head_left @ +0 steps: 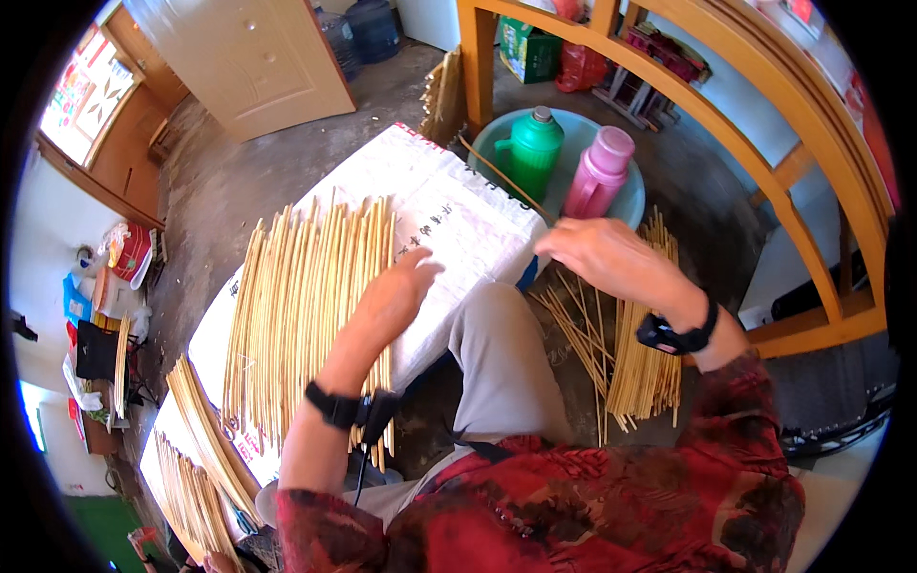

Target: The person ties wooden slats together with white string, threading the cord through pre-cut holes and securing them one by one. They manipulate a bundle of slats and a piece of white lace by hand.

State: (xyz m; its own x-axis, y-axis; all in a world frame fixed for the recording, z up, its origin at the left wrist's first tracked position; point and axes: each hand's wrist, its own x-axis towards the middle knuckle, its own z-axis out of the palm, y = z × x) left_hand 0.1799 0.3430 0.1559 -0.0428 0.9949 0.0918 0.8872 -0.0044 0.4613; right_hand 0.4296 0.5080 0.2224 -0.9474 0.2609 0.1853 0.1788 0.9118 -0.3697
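My left hand [394,291] hovers over the right side of a wide row of pale peeled sticks [301,315], its fingers loosely bent and a little apart, with nothing visible in them. The sticks lie side by side on a white printed sack cloth [478,220] over a low table. Beyond the cloth's right edge, my right hand [611,258] is closed, fingertips pinched. A thin stick [501,177] runs from these fingers toward the far left. Below my right hand, a pile of sticks [645,353] lies by my right leg, several splayed loose.
A teal basin [626,202] holds a green thermos [535,148] and a pink thermos [599,174]. A curved wooden frame [764,158] stands at right. More stick bundles [205,425] and blue-handled scissors [244,521] lie at lower left, near another person's hand [222,562].
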